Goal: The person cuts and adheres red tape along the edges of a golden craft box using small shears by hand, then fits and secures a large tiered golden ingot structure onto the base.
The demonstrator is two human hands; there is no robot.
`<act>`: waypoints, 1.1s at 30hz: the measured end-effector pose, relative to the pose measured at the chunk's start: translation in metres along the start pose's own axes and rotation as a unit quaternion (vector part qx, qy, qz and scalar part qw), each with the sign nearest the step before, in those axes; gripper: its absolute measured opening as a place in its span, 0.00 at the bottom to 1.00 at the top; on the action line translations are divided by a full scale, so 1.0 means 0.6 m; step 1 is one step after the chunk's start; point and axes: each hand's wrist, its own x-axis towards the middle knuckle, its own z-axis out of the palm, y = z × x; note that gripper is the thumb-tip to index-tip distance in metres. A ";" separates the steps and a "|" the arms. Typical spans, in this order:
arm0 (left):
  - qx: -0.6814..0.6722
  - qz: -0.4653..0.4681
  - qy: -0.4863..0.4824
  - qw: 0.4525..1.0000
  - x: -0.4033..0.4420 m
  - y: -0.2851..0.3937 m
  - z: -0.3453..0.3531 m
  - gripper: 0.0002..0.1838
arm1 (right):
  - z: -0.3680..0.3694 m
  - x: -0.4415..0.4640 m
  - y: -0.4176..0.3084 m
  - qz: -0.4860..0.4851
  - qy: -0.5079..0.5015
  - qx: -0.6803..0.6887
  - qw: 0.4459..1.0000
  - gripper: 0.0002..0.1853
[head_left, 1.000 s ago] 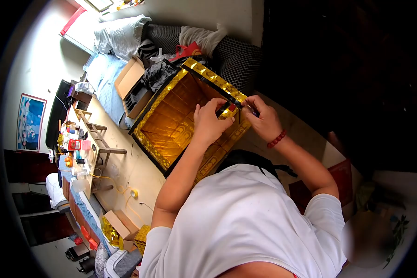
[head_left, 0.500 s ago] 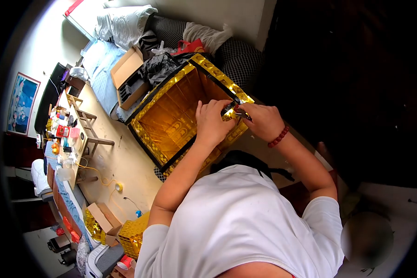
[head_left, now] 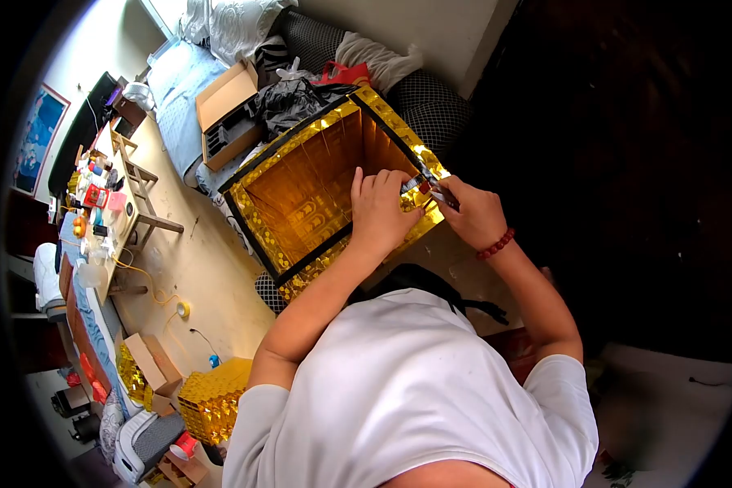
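Room: a lived-in room seen from above, tilted by the camera; pale floor (head_left: pixel 224 252), a bed with a blue cover (head_left: pixel 173 89), a long table (head_left: pixel 124 232) crowded with small items.
Large gold box: an open-topped, foil-like box (head_left: pixel 301 195) just in front of the person, tilted, its opening facing up toward the camera; the hands are at its near right rim.
Second gold box: a smaller, gold-patterned box (head_left: pixel 211 398) on the floor, well apart from the large one.
Cardboard box: open on the bed (head_left: pixel 226 91), dark contents inside.
Black edging: runs along several sides of the large box's rim (head_left: pixel 321 254); those stretches look in place; whether the part under the fingers is fixed, or how much remains, cannot be told.
Left hand: closed at the fingertips (head_left: pixel 380 207), pinching a black strip (head_left: pixel 409 185) at the rim.
Right hand: closed around a slim, dark tool (head_left: pixel 446 198), perhaps scissors; the hand (head_left: pixel 476 215) is just beside the left.
Writing: raised shapes inside the large box resemble characters; no brand or label is readable.
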 end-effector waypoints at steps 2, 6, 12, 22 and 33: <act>0.001 0.001 0.005 1.000 0.000 -0.001 0.000 0.22 | 0.004 0.000 0.002 -0.040 0.018 -0.017 0.999 0.10; 0.003 0.004 0.006 1.000 0.001 -0.005 0.002 0.22 | 0.012 0.005 0.005 -0.069 0.018 -0.034 0.997 0.11; 0.002 0.005 0.012 1.000 0.001 -0.007 0.004 0.22 | 0.013 0.008 0.002 -0.129 0.034 -0.060 0.989 0.11; 0.002 0.008 0.028 1.000 0.001 -0.011 0.011 0.22 | 0.018 0.016 -0.005 -0.156 -0.005 -0.181 0.971 0.05; -0.003 0.006 0.025 1.000 0.002 -0.012 0.014 0.22 | 0.023 0.024 -0.012 -0.151 -0.007 -0.195 0.969 0.14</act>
